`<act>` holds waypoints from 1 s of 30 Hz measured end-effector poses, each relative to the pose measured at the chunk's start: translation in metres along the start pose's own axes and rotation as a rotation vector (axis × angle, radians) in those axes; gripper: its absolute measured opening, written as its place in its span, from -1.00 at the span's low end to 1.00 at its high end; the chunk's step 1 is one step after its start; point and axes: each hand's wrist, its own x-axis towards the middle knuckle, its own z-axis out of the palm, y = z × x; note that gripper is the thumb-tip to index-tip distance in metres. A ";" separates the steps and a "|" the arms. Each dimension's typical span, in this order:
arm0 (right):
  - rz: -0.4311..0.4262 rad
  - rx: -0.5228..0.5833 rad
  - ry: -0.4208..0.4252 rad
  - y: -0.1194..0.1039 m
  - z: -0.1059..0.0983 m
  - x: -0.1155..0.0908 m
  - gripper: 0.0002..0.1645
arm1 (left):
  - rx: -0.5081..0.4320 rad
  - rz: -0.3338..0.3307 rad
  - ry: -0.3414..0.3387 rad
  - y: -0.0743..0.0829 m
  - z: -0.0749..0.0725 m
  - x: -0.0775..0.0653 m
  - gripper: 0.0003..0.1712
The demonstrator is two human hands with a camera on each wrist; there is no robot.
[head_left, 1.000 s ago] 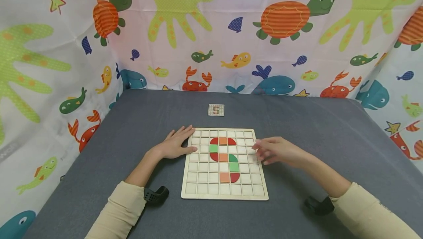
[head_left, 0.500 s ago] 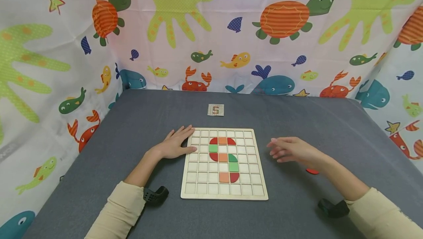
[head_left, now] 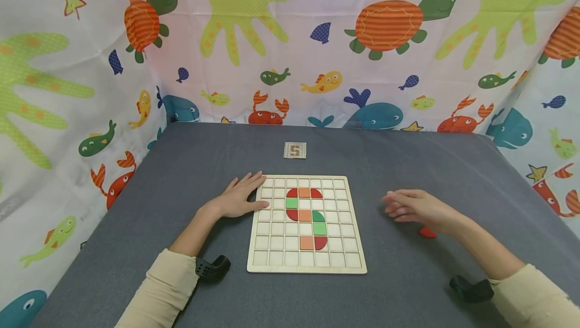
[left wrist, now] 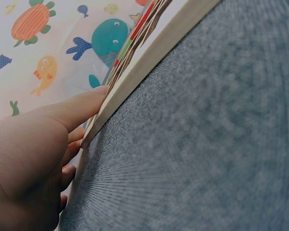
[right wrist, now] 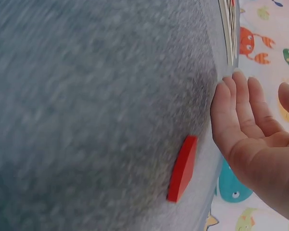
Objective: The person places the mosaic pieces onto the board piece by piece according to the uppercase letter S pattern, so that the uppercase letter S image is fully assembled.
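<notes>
My left hand rests on the left edge of a wooden grid board, thumb on the rim and fingers spread toward the upper corner. In the left wrist view the thumb lies on the board's edge. Red, orange and green flat pieces sit in the board's cells, forming an S-like curve. My right hand hovers over the cloth right of the board, with loosely bent fingers and nothing held. Below it a red flat piece lies on the cloth, partly covered by the wrist in the head view.
A small square card with an S pattern on a grid lies beyond the board. Grey cloth covers the table. A patterned curtain with sea animals stands around the back and sides.
My right hand has moved right, away from the board's right edge, and the red piece under the wrist has come into view. The left hand stays on the board.
</notes>
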 end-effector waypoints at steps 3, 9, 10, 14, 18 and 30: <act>-0.001 -0.005 -0.008 0.003 -0.004 -0.003 -0.29 | 0.003 -0.003 0.000 0.000 0.000 0.000 -0.09; -0.002 -0.045 -0.008 0.009 -0.013 -0.011 -0.34 | 0.006 0.001 0.004 -0.001 0.000 0.000 -0.08; -0.004 -0.049 -0.009 0.010 -0.014 -0.012 -0.35 | 0.005 0.001 0.005 -0.001 0.000 0.000 -0.08; -0.026 -0.054 -0.021 0.016 -0.020 -0.018 -0.38 | 0.006 0.005 0.006 -0.001 0.001 0.001 -0.09; -0.051 -0.072 -0.017 0.022 -0.024 -0.023 -0.42 | 0.007 0.005 0.004 0.000 0.001 0.001 -0.09; -0.034 -0.221 0.072 0.023 -0.024 -0.035 -0.47 | 0.013 0.000 0.004 -0.002 0.002 0.002 -0.08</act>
